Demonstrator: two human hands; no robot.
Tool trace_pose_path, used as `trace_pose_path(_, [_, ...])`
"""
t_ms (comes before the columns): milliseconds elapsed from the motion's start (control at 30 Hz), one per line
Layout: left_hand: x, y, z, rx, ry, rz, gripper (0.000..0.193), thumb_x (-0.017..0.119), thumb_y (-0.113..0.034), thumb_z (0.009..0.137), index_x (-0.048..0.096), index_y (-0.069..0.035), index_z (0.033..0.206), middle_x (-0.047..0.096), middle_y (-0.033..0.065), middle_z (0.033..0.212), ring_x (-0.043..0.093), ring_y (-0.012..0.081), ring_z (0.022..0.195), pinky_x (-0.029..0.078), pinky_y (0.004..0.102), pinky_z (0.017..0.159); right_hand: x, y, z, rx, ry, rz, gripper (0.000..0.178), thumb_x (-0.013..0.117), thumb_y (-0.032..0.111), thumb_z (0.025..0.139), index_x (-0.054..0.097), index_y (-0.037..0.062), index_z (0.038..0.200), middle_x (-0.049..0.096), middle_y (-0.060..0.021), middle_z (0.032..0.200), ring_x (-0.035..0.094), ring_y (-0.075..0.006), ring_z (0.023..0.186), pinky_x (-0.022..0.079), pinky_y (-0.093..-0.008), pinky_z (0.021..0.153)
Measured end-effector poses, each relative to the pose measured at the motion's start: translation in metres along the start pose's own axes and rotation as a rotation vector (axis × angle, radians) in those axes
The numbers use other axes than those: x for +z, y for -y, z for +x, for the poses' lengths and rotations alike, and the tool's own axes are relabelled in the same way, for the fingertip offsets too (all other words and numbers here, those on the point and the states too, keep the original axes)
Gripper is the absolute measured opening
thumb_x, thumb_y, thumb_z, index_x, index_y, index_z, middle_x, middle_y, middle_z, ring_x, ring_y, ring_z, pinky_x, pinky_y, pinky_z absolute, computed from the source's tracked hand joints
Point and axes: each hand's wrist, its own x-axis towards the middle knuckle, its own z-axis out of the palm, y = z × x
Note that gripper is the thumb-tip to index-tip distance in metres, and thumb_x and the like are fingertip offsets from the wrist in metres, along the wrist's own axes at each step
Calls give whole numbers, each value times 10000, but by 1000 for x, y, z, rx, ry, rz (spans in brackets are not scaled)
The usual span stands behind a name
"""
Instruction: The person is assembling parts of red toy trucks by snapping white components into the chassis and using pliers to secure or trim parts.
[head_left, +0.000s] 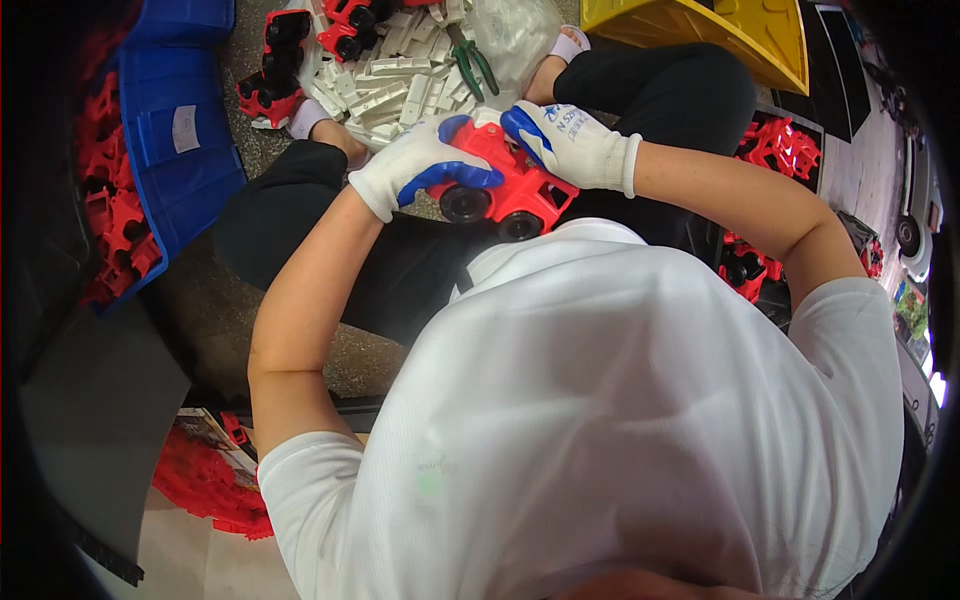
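- White short-sleeved fabric shirt, worn by the person, lies nearest the camera and fills the lower centre.
- Left hand, in a white knitted glove with blue-coated fingers, grasps one side of a red plastic toy vehicle with black wheels.
- Right hand, gloved alike, grips the vehicle's opposite side.
- Vehicle position: between both hands, just in front of the torso, two wheels facing the person's left.
- Loose pile of white plastic pieces: on the floor beyond the hands.
- Dark-green-handled pliers: at the pile's right side, near a clear plastic bag.
- Blue plastic bin: at left, red plastic parts beside its visible wall.
- Yellow plastic bin: at upper right, beyond the black-trousered leg.
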Motion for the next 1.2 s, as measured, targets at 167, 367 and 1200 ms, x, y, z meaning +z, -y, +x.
trace_pose_path(167, [3,-17,-3,512,-114,619,763,803,-167,541,524,-53,1242,566,159,1179,528,313,1120,401,368,997,-25,31,-19,288,-266,379,618,658,316,826,406,-8,1287,579,-213,1070,589,-374,906,472,-440,802])
trace_pose_path(367, [20,-19,5,764,-275,809,794,800,-140,526,509,-105,1263,530,148,1254,478,338,1192,380,412,1015,-47,24,-29,85,-455,50,515,636,447,819,494,65,1134,619,-120,964,651,-261,797,508,-352,661])
trace_pose_path(1200, [-19,8,15,322,-405,862,819,844,-296,582,475,-28,1263,517,196,1206,505,317,1152,399,366,990,3,-20,26,158,-265,541,599,507,398,930,320,107,1419,393,-188,1380,407,-350,1257,315,-415,1057])
